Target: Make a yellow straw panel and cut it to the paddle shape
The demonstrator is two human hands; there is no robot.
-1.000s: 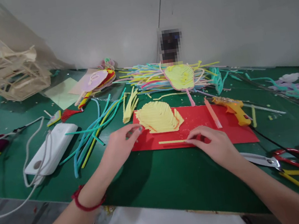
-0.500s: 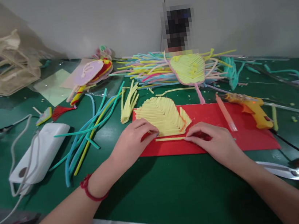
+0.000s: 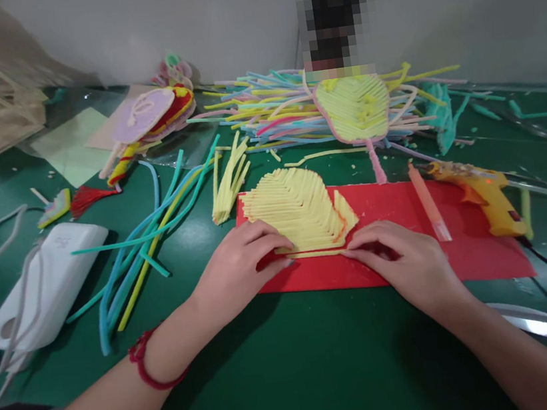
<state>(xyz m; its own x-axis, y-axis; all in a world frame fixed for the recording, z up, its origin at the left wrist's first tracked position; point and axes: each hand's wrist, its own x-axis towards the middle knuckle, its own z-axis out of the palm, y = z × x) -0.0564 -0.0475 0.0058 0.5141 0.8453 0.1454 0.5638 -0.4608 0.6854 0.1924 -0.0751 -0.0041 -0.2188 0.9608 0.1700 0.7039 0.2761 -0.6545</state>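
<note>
Between both hands a short pale-yellow pipe cleaner [image 3: 317, 253] lies level, along the near edge of a panel of yellow pipe cleaners [image 3: 294, 209] laid side by side. My left hand [image 3: 241, 263] pinches its left end, with fingertips at the panel's lower left corner. At the other end, thumb and forefinger of my right hand [image 3: 406, 258] are closed on it. Panel and strip rest on a red sheet [image 3: 323, 278]. A small yellow piece [image 3: 345, 207] adjoins the panel's right side, with orange lines along the seam.
On the red sheet's right are an orange stick [image 3: 426, 198] and a yellow glue gun [image 3: 497, 199]. Scissors [image 3: 535, 318] lie at lower right. Loose pipe cleaners [image 3: 145, 249] and a white power bank [image 3: 47, 285] are at left. Behind stands a finished yellow fan [image 3: 354, 110] before a coloured pile.
The strip has come closer to the panel's near edge, both hands still pinching its ends. The camera view has shifted slightly.
</note>
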